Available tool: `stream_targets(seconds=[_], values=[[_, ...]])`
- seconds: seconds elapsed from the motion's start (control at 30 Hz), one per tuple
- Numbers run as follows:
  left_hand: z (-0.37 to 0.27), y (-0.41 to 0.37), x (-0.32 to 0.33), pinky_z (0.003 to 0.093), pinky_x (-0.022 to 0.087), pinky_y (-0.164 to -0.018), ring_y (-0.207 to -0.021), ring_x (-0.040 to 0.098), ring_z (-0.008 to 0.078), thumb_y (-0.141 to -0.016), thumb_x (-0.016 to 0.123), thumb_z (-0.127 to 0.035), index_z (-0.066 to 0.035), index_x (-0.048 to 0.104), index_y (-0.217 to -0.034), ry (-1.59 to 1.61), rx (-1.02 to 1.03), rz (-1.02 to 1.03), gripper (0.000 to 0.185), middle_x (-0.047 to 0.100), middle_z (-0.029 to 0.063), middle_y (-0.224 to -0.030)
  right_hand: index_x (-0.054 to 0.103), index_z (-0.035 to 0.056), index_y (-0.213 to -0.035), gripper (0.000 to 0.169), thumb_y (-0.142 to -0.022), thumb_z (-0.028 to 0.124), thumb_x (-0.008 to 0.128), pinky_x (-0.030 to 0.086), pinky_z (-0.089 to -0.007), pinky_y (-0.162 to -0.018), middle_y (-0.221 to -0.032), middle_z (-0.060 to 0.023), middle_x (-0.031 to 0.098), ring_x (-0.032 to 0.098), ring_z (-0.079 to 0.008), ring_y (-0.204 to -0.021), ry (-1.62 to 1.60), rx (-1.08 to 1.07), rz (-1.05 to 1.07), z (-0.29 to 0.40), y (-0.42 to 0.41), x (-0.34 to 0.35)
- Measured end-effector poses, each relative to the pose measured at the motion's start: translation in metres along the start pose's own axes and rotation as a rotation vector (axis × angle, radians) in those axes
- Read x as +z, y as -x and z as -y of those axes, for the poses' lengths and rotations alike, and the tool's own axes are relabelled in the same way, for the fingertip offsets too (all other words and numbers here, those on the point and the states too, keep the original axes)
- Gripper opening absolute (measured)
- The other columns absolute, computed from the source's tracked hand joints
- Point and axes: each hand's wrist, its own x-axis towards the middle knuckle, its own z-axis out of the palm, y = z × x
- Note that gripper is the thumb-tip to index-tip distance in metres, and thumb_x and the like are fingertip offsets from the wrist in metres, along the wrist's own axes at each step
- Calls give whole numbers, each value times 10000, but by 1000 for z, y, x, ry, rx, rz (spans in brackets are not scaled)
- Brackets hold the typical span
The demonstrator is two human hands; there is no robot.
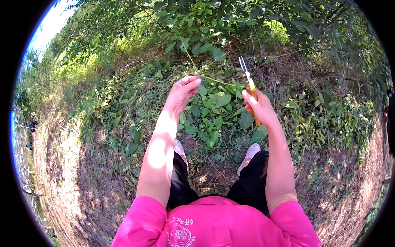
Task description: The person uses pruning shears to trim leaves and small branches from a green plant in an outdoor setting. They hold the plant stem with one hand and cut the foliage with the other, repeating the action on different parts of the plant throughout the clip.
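My left hand [185, 91] pinches a thin green plant stem [199, 74] between thumb and fingers. Slender stalks without leaves spread from it, up to the left, up to the right and towards the right hand. My right hand [259, 106] holds pruning shears [250, 88] with yellow-orange handles. Their narrow metal blades point up and lie close together, to the right of the stalks. One stalk tip lies beside the shears; whether it touches them I cannot tell. Below and between my hands, broad green leaves [213, 117] lie in a pile on the ground.
Leafy shrubs [197, 27] stand in front, with thin hanging twigs. Cut or wilted greenery [327, 120] covers the ground at the right. Dry grass [58, 173] stretches along the left. My light-coloured shoes [253, 151] stand just behind the leaf pile. A small dark figure [31, 125] shows at the far left.
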Motion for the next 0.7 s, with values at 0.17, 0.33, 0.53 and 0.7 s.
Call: stream_targets(seconds=[0.17, 0.33, 0.53, 0.7], values=[[1, 0, 3, 190, 462, -683, -730, 550, 61, -811, 673, -130, -76, 602, -979, 17, -33, -25, 191, 621, -19, -855, 514, -41, -1125, 584, -811, 444, 595, 453, -376, -807, -993, -221, 609, 601, -327, -925, 254, -158, -48, 8, 8, 17], [5, 0, 9, 195, 467, -689, -739, 560, 67, -816, 667, -134, -63, 602, -975, 16, -44, 53, 186, 626, -8, -872, 521, -35, -1099, 526, -803, 387, 625, 464, -375, -806, -982, -203, 614, 608, -325, -921, 219, -290, -92, 13, 10, 27], [8, 2, 14, 201, 469, -696, -738, 563, 72, -823, 656, -118, -55, 606, -964, 22, -47, 86, 162, 625, -6, -858, 539, -26, -1063, 503, -799, 392, 629, 475, -401, -778, -951, -213, 626, 616, -349, -894, 268, -247, -117, 18, 12, 31], [8, 2, 16, 204, 462, -697, -746, 560, 72, -817, 663, -116, -53, 606, -964, 18, -42, 68, 170, 624, -7, -849, 551, -27, -1036, 487, -807, 396, 627, 477, -395, -725, -852, -199, 633, 626, -326, -819, 269, -265, -156, 17, 12, 35]])
